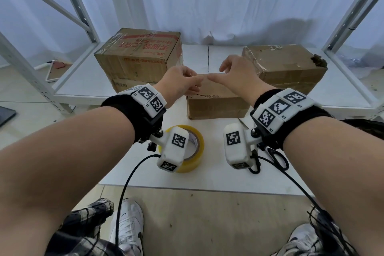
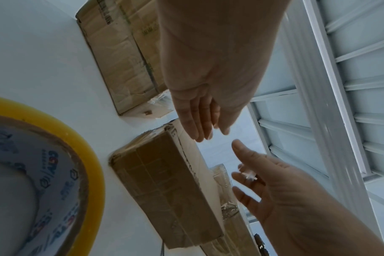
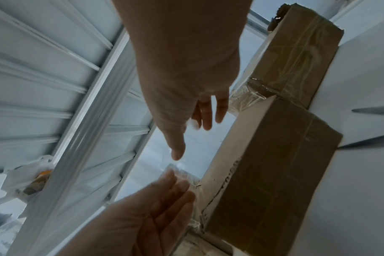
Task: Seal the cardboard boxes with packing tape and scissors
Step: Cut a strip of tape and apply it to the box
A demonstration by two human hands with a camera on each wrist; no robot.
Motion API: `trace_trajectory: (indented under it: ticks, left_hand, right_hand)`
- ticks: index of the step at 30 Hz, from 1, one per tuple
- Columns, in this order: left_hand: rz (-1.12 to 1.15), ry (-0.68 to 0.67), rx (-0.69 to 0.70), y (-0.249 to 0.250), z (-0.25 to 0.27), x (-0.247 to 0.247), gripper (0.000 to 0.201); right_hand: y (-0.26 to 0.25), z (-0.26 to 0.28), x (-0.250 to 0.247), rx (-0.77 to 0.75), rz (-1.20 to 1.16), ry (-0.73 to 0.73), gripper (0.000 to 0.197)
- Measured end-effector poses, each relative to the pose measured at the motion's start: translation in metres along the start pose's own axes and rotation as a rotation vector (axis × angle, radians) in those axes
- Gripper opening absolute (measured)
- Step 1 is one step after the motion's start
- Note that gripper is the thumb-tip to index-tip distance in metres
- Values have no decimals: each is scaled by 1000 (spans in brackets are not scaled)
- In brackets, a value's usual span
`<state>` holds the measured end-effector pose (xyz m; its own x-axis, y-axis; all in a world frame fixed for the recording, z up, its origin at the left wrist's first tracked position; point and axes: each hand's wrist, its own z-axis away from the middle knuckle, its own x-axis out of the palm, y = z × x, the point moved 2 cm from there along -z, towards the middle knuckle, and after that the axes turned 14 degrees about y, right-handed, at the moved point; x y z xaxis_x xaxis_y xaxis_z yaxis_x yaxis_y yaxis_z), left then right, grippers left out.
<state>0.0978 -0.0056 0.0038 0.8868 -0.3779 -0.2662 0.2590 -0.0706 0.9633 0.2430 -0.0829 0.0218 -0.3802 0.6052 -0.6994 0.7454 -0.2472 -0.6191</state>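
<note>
The left fingers (image 3: 173, 188) lie straight and close together, gripping nothing. A crumpled scrap of clear tape (image 3: 182, 171) sits at their tips. From the left wrist the same scrap seems to lie against the right fingers (image 2: 241, 195) instead, so I cannot tell which hand it sticks to. The right fingers are spread and relaxed, with the thumb (image 3: 177, 149) pointing toward the left fingertips and just short of them.

Both the left hand (image 1: 182, 83) and the right hand (image 1: 234, 72) hover above the small box (image 1: 216, 106), which stands on the desk (image 1: 212, 174) between them and nearest the person. Its top seam looks torn and rough at the near left edge, and clear tape bands wrap its sides.

Under the left wrist, the yellow tape roll (image 1: 192, 164) lies flat on the desk, near the small box. The scissors (image 1: 279, 159) lie on the desk below the right wrist, blades parted and pointing toward the small box.

Further back stand two more boxes. The tall box (image 1: 139, 58), with red print and tape on top, is at the left. The low box (image 1: 288, 66), wrapped in wrinkled tape, is at the right just behind the small one. A white rack (image 1: 79, 18) frames the desk on both sides.
</note>
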Motion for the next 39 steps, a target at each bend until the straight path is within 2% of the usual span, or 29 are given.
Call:
trace_trajectory:
  ticks: [3, 7, 13, 18, 22, 28, 30, 39]
  left_hand:
    - [-20, 28, -11, -2, -2, -7, 10]
    - [-87, -5, -30, -5, 1, -14, 9]
    - [-214, -10, -42, -3, 6, -9, 11]
    - [-309, 16, -52, -3, 5, 4, 14]
    - [-328, 42, -83, -6, 0, 5, 18]
    - [-331, 64, -82, -7, -1, 15, 19]
    - [-348, 67, -80, -7, -2, 17, 19]
    - [-462, 69, -50, -7, -2, 20, 20]
  right_hand:
    - [4, 3, 2, 154, -150, -91, 32]
    - [9, 8, 2, 356, -316, -205, 20]
    - [13, 11, 6, 486, -279, -274, 30]
    - [17, 11, 10, 460, -144, -264, 31]
    - [20, 13, 10, 415, -141, -234, 13]
    - [30, 6, 15, 278, -43, -78, 19]
    - [31, 7, 16, 249, -3, -66, 16]
    - [29, 3, 25, 142, 233, -66, 29]
